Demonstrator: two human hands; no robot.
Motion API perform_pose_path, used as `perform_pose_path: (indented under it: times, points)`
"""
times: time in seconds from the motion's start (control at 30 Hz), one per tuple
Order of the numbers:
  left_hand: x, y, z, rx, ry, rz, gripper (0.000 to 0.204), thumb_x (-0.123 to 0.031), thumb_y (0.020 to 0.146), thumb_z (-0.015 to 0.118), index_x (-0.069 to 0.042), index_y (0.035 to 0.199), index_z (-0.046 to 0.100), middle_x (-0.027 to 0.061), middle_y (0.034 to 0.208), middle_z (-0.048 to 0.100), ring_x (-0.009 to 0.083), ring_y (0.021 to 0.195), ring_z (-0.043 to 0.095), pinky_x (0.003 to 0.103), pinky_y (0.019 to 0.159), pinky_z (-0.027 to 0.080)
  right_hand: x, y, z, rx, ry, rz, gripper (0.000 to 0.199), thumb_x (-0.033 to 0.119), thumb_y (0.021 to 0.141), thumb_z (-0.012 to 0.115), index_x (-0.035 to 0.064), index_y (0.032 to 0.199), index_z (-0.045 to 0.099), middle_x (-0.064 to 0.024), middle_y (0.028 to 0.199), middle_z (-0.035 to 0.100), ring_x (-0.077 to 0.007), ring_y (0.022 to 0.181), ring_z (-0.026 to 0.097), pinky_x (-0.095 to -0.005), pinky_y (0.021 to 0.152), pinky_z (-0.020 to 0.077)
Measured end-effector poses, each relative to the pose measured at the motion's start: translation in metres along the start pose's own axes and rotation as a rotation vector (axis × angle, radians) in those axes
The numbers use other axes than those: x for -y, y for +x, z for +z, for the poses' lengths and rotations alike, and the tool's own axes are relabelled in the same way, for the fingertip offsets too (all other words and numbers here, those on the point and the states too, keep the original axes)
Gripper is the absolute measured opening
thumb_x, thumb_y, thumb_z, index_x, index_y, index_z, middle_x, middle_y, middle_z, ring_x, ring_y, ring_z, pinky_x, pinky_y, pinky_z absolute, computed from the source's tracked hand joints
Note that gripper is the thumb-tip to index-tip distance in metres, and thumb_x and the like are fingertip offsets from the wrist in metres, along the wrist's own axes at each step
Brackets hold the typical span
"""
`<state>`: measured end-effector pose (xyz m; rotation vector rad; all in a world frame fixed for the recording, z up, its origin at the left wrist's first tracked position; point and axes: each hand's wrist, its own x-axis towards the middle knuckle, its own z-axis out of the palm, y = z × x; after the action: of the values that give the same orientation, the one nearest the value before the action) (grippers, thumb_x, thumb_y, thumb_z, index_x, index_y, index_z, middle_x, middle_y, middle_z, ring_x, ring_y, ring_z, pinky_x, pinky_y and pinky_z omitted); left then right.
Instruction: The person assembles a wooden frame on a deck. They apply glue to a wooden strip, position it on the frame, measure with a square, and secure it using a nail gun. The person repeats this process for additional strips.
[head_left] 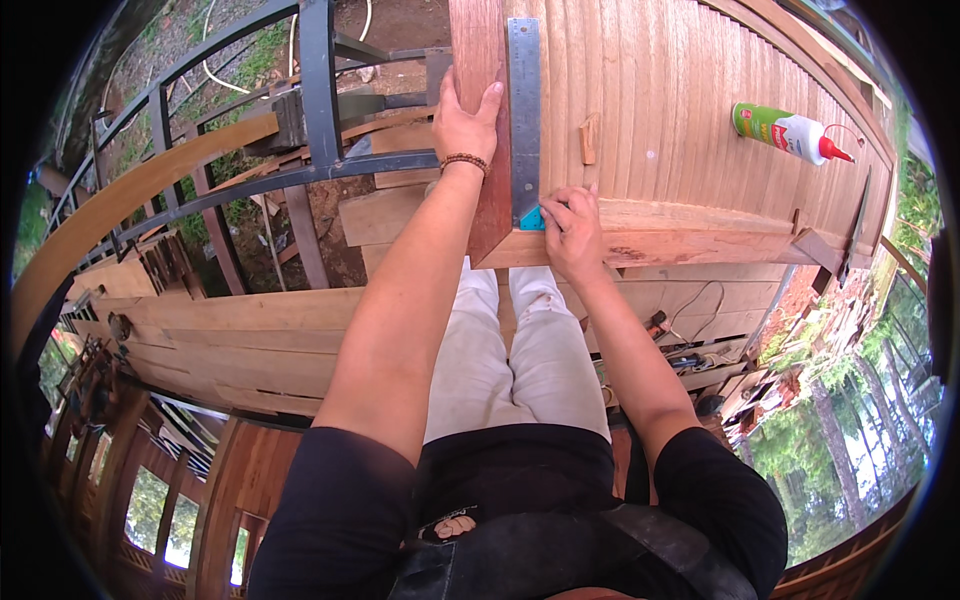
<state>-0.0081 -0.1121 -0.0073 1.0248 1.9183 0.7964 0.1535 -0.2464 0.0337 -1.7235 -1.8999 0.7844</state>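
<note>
A reddish-brown wooden board (487,215) runs away from me along the left edge of a slatted wooden panel (690,110). My left hand (466,125), with a bead bracelet at the wrist, is laid across this board, its thumb on the right side and its fingers toward the left. Beside the board lies a try square with a grey metal blade (524,110) and a teal handle (531,219). At that handle my right hand (573,230) is closed, fingers curled and pressed together on it. The fingers partly hide the handle's right end.
A green-and-white glue bottle (785,133) with a red nozzle lies on the panel at right. Near my right hand is a small wood offcut (588,140). A handsaw (856,225) rests at the right edge. Dark metal railing (322,90) stands at left, with planks (230,325) below.
</note>
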Motion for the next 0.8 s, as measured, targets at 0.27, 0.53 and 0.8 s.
perform_pose_path:
  times: [0.27,0.53,0.8]
  points:
    - [-0.0021,-0.0003,0.0014,-0.032,-0.01,0.014,0.073,-0.042,0.082,0.072,-0.001,0.137,0.046,0.0227,0.127,0.06,0.034,0.118,0.058,0.038,0.101,0.043,-0.0014,-0.0022,0.0031,0.002,-0.003,0.005,0.019,-0.001,0.081,0.058,0.0059,0.096,0.068,-0.0059,0.096,0.06,-0.0266,0.104,0.057,-0.0632,0.109,0.0217]
    - [-0.0049,-0.0022,0.0005,-0.032,0.058,-0.014,0.076,-0.042,0.081,0.072,-0.007,0.141,0.042,0.0235,0.129,0.057,0.0366,0.12,0.055,0.04,0.101,0.043,-0.0032,-0.0019,0.0034,0.004,0.002,-0.011,0.017,0.001,0.082,0.058,0.0058,0.096,0.067,-0.0056,0.098,0.061,-0.0264,0.106,0.057,-0.0628,0.109,0.0229]
    - [-0.0069,-0.0022,-0.0003,-0.025,0.041,-0.004,0.077,-0.043,0.081,0.072,-0.006,0.141,0.042,0.0239,0.128,0.057,0.037,0.119,0.056,0.04,0.101,0.043,-0.0045,-0.0021,0.0047,-0.012,0.005,-0.035,0.018,-0.003,0.081,0.061,0.0051,0.096,0.067,-0.006,0.097,0.061,-0.0275,0.103,0.058,-0.0616,0.107,0.0244]
